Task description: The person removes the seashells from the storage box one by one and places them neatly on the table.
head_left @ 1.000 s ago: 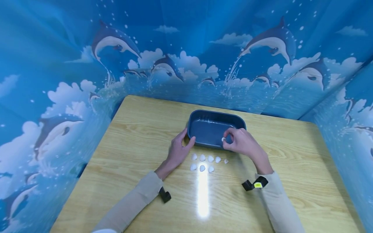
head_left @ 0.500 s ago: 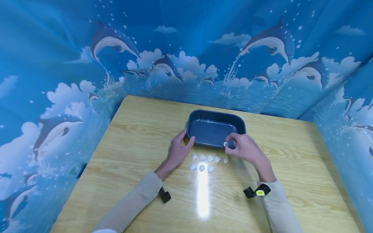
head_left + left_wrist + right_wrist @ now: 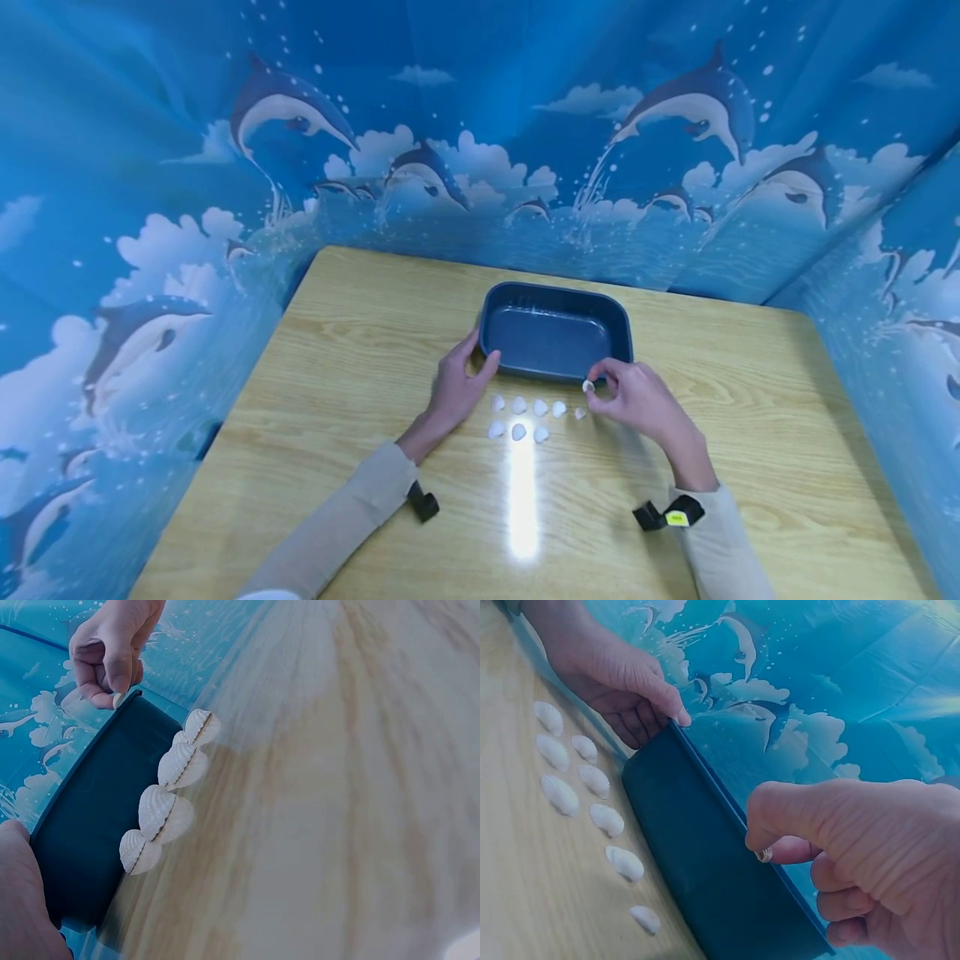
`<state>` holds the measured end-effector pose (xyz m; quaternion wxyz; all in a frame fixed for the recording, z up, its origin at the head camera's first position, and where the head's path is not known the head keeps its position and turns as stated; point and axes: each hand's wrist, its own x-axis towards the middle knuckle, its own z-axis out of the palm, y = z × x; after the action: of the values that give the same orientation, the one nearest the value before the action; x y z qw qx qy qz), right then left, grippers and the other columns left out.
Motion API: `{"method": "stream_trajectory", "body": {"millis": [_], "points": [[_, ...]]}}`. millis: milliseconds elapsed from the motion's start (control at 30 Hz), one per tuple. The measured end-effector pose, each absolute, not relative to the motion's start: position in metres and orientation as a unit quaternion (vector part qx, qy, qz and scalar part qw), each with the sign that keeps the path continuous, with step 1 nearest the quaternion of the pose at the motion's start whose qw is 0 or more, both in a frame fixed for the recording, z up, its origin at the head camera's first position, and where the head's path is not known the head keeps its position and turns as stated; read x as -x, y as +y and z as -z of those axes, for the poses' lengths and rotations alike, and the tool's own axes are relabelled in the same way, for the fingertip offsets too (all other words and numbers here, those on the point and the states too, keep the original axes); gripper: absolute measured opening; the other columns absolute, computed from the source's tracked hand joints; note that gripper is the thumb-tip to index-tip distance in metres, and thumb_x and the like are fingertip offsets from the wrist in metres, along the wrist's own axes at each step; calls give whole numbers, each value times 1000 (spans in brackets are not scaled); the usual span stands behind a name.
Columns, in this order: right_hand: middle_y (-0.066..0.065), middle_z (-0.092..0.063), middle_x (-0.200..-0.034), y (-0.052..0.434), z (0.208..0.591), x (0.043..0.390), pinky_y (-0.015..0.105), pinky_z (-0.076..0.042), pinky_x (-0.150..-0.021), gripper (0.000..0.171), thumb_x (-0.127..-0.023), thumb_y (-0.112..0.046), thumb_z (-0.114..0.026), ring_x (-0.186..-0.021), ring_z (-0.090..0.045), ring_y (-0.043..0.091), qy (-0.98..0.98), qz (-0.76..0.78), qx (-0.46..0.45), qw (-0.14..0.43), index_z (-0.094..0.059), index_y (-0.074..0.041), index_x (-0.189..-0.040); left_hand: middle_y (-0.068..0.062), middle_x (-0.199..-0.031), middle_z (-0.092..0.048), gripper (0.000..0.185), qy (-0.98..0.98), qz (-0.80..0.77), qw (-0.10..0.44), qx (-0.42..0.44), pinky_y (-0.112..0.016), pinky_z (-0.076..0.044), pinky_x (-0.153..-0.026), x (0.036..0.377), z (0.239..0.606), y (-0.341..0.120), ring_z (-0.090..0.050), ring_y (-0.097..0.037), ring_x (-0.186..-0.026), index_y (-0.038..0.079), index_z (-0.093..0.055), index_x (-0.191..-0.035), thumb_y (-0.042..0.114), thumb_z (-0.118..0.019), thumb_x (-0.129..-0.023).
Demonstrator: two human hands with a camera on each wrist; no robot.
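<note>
My right hand (image 3: 640, 402) pinches a small seashell (image 3: 588, 387) between thumb and index finger, beside the front right rim of the dark blue basin (image 3: 557, 373). In the right wrist view the pinched shell is mostly hidden by the fingertips. My left hand (image 3: 457, 387) holds the basin by its front left corner, thumb toward the front and fingers along the left side. Several white ribbed seashells (image 3: 540, 407) lie on the table in two rows before the basin. The right wrist view shows the shells (image 3: 560, 795) spaced apart along the basin's outer wall.
The basin and shells rest on a light wood-grain table (image 3: 360, 333). A blue curtain (image 3: 480, 100) printed with dolphins hangs behind it and along both sides. A bright light reflection (image 3: 522, 500) crosses the table in front of the shells.
My right hand has drawn back from over the basin toward the front right, carrying the pinched seashell across the rim. The left hand and the rows of shells stay put.
</note>
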<state>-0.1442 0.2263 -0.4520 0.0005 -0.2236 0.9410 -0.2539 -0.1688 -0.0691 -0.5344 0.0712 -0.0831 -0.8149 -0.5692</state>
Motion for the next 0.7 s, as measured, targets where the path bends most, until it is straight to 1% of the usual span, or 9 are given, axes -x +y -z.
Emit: {"method": "stream_trajectory", "body": {"millis": [267, 400, 533, 700], "points": [[-7, -44, -59, 231, 458, 132, 22, -30, -46, 9, -88, -13, -76, -50, -35, 3, 940, 266, 216, 10, -73, -11, -97, -17, -162, -42, 68, -813, 571, 78, 88, -39, -36, -122, 169, 534, -71, -39, -25, -151, 4, -41, -157, 42, -62, -105], [-9, -42, -59, 233, 463, 129, 21, -28, -47, 11, -86, -12, -77, -50, -35, 3, 941, 264, 210, 17, -72, -10, -96, -16, -162, -43, 68, -814, 570, 76, 87, -37, -37, -122, 169, 534, -71, -40, -23, -151, 5, -42, -157, 44, -62, -105], [-8, -42, -60, 236, 467, 127, 22, -28, -47, 13, -86, -12, -77, -51, -36, 5, 945, 260, 197, 35, -72, -9, -97, -16, -162, -43, 69, -815, 568, 76, 85, -37, -37, -122, 169, 534, -71, -40, -23, -151, 5, -42, -157, 45, -62, -105], [-6, -46, -61, 241, 477, 125, 22, -30, -47, 15, -84, -13, -78, -52, -39, 6, 947, 259, 180, 57, -72, -9, -97, -17, -162, -41, 70, -815, 568, 74, 87, -38, -37, -122, 170, 536, -69, -39, -25, -151, 4, -41, -157, 45, -61, -105]]}}
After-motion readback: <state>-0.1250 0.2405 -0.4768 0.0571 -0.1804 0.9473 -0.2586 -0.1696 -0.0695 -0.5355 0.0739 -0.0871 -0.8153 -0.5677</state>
